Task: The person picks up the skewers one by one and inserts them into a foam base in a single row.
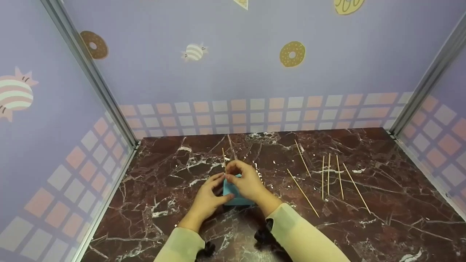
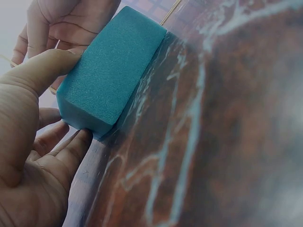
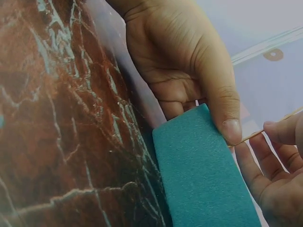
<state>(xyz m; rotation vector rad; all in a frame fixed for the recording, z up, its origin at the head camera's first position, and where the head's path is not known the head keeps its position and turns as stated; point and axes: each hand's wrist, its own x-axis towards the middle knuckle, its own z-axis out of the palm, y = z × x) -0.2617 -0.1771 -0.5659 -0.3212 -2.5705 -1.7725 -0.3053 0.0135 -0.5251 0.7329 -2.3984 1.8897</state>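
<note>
A teal foam block [image 1: 238, 199] lies on the marbled table in front of the person, partly covered by both hands. My left hand [image 1: 207, 198] holds it, thumb on one side and fingers at its end, as the left wrist view shows on the block [image 2: 113, 71]. A thin wooden stick [image 1: 223, 156] rises just past the block's far left corner. My right hand [image 1: 249, 182] pinches this stick [image 3: 255, 135] between thumb and fingers. In the right wrist view the stick's lower end meets the left thumb tip beside the block.
Several thin wooden sticks [image 1: 340, 178] lie spread over the right half of the dark table [image 1: 400, 196]. Small white bits are scattered around the right hand and beyond it. Patterned lilac panels [image 1: 240, 76] enclose the table at the back and both sides.
</note>
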